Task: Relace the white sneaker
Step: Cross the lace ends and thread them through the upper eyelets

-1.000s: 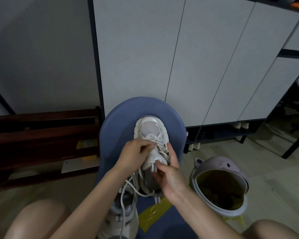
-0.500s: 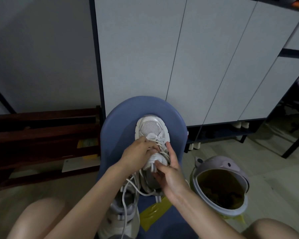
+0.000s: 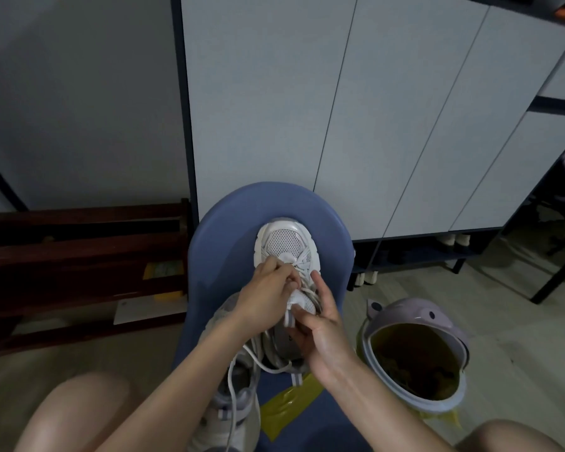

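While the sneaker (image 3: 286,247) lies toe-away on the blue stool (image 3: 222,230), both hands work at its laces. The left hand (image 3: 268,295) sits over the lower eyelets, fingers curled together and pinching the lace (image 3: 302,272) near the toe mesh. The right hand (image 3: 320,324) holds the tongue (image 3: 302,301), thumb pressing its end, fingers stretched along the sneaker's right side. A loose lace end (image 3: 258,362) trails down between the wrists onto a second sneaker (image 3: 229,415). A lilac bin (image 3: 418,318) stands right of the stool.
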